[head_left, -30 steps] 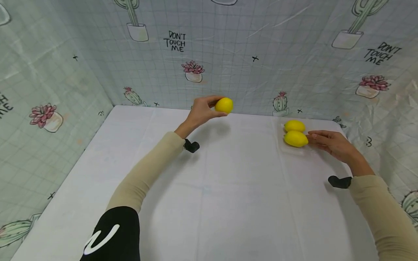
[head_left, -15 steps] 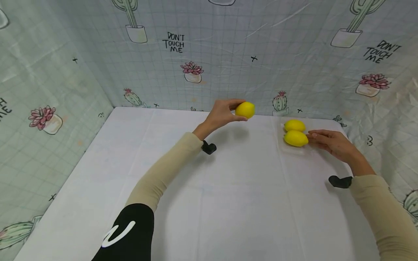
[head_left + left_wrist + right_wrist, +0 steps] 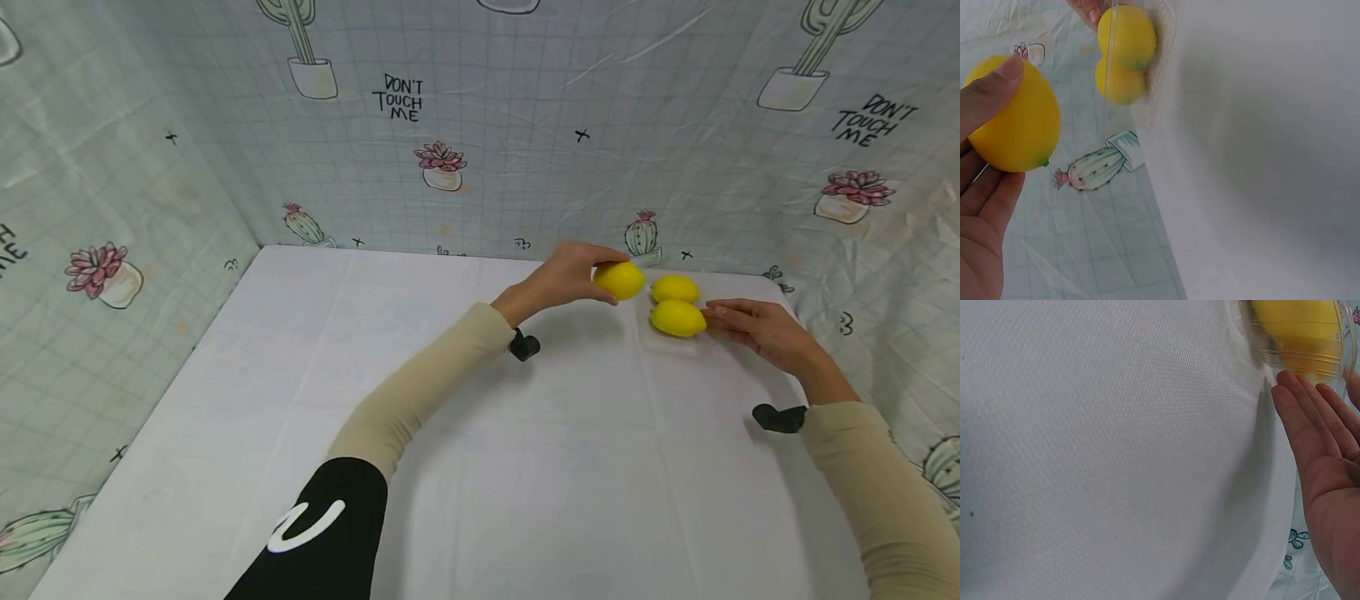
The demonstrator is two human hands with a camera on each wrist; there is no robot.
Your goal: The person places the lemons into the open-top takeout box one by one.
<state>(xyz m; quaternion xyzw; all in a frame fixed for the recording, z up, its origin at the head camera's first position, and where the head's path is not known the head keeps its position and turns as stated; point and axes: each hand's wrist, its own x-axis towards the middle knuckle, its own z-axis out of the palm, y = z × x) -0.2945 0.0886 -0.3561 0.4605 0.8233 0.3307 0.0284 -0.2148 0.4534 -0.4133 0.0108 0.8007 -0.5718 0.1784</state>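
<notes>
A yellow lemon (image 3: 619, 281) is pinched between the thumb and fingers of my left hand (image 3: 567, 277), held above the table just left of a clear plastic container (image 3: 678, 346). In the left wrist view the same lemon (image 3: 1029, 119) shows its green tip pointing down. Two more lemons lie side by side in the container, a front lemon (image 3: 678, 319) and a back lemon (image 3: 675, 288). My right hand (image 3: 761, 330) is at the container's right side. Its fingers (image 3: 1310, 419) are extended, with the tips at the clear wall in the right wrist view.
The white table (image 3: 525, 467) spreads out in front, with its back edge close behind the container. A patterned sheet (image 3: 510, 117) with cactus drawings hangs at the back and both sides. A dark wrist camera (image 3: 780, 418) sits at the right wrist.
My left hand has carried its lemon rightward and slightly downward, from mid-table to beside the container. The right hand and the two lemons in the container have stayed in place.
</notes>
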